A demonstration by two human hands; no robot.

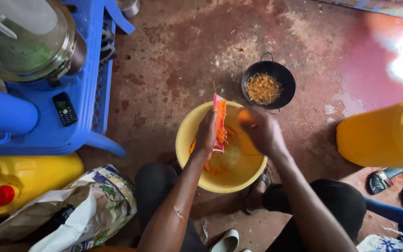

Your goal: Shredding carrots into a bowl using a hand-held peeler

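Over the yellow bowl (190, 135), the left hand (206, 135) gripped a pink grater (219, 122) — its lower end hidden — while the right hand (260, 130) clamped a blurred carrot (244, 115) beside it.

Both forearms were bare from the elbows down, with no sleeve, watch, bracelet or ring showing on either. The left hand (206, 135) and the right hand (261, 130) were ungloved, and the left forearm carried a small pale mark midway along it (a scar or a smear, hard to tell which). The legs were covered in dark, plain cloth, black or close to it, bunched at the knees on the left and right. A foot near the right knee wore an open sandal.
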